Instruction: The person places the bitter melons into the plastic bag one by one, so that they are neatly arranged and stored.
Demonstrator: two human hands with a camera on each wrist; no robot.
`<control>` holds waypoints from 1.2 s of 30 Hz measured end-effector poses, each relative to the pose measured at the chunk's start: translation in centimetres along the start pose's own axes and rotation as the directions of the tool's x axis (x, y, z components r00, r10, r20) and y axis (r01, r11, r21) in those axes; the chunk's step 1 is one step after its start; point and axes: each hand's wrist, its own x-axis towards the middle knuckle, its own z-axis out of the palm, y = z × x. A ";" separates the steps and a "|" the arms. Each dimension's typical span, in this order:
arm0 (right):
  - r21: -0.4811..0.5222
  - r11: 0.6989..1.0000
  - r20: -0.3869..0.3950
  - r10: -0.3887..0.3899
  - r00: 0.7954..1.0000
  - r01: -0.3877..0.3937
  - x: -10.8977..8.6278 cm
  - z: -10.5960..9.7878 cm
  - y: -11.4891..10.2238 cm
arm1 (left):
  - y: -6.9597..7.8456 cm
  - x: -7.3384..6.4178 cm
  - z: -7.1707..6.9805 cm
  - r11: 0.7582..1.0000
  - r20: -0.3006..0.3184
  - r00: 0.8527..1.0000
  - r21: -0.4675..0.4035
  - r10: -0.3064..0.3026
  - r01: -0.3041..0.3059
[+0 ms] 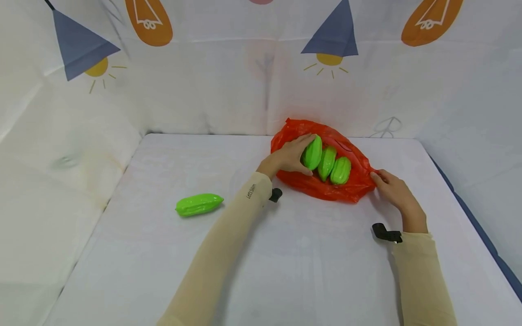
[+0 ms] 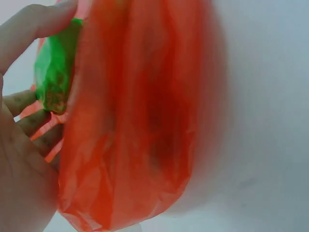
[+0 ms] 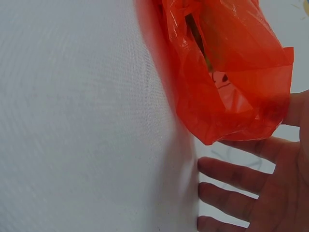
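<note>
A red plastic bag [image 1: 326, 194] lies spread at the back right of the table, its mouth wide. Two bright green ridged toy vegetables [image 1: 327, 163] [image 1: 341, 170] rest side by side inside it. My left hand [image 1: 290, 156] holds a third green ridged toy vegetable [image 1: 312, 154] at the bag's left side, thumb and fingers about it; the left wrist view shows this vegetable [image 2: 55, 72] partly behind red film. With thumb and index finger, my right hand [image 1: 393, 188] pinches the bag's right edge. Its other fingers [image 3: 234, 175] stretch out in the right wrist view.
One more green ridged toy vegetable [image 1: 199, 204] lies on the white table [image 1: 310, 267], left of my left forearm. A white cloth backdrop [image 1: 228, 90] with printed lamps hangs behind the table. Black wrist-camera mounts [image 1: 385, 233] stick out at both cuffs.
</note>
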 end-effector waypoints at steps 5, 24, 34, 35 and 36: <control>-0.001 1.000 0.001 -0.005 1.000 0.005 0.0 -0.1 0.0 | -0.4 0.1 0.1 0.999 0.021 1.000 -0.031 -0.022 0.022; -0.004 1.000 0.001 0.001 1.000 -0.001 -0.2 0.0 -0.3 | -0.6 -0.1 0.1 0.998 0.021 0.998 -0.026 -0.052 0.052; -0.011 1.000 0.008 0.009 1.000 -0.009 -0.2 -0.1 -0.3 | -0.7 -0.3 0.1 0.994 0.060 0.992 0.022 -0.112 0.111; -0.010 1.000 0.008 0.007 1.000 -0.007 -0.2 -0.1 -0.3 | -0.7 -0.3 0.1 0.993 0.061 0.991 0.021 -0.116 0.115; -0.009 1.000 0.010 0.007 1.000 -0.007 -0.2 0.0 -0.3 | -0.7 -0.3 0.0 0.993 0.062 0.991 0.024 -0.120 0.119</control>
